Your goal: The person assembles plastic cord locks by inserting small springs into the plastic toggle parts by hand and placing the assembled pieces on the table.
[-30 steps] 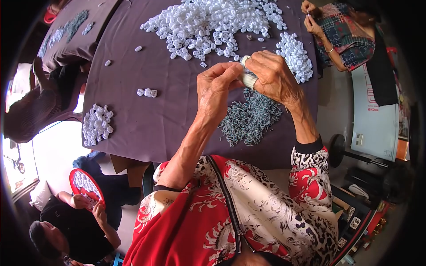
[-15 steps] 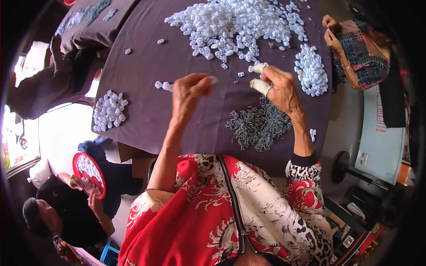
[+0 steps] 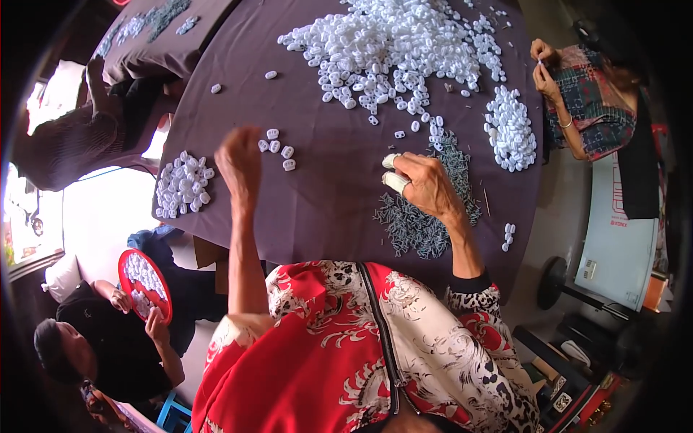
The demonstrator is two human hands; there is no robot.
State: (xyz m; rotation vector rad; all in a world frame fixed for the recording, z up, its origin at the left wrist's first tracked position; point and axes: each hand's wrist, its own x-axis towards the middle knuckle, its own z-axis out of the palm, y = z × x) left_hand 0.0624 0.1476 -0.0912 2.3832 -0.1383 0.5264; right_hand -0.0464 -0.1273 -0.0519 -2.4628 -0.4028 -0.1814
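1. Nearest, a red-and-cream patterned jacket (image 3: 310, 353) is facing the tabletop (image 3: 332, 216), with both forearms reaching over its edge.
2. The pile of grey pins (image 3: 411, 227) is lying closest to the body, partly under the right hand (image 3: 431, 189); this position is probably keeping the slender parts within short reach.
3. The right hand is hanging over this pile, contact uncertain. Its two foremost fingers (image 3: 395, 182) are wearing pale wraps, presumably for protection or grip, and are standing slightly apart, nothing showing between them.
4. The left hand (image 3: 240, 162) is appearing blurred, so whether its fingers are pinching anything cannot be told. It is hovering just beside a few white oval pieces (image 3: 287, 152), spaced loosely, perhaps so that each can be picked up singly.
5. A compact left-hand pile (image 3: 180, 189) of similar pieces is sitting near the tabletop's left edge, apparently being kept separate from the rest.
6. Beyond the hands, the large white heap (image 3: 390, 50) is spreading across the far side, seemingly as shared stock; a smaller right-hand pile (image 3: 511, 130) is lying apart from it.
7. Past the right edge, a co-worker (image 3: 595, 101) is bringing both hands together over something tiny.
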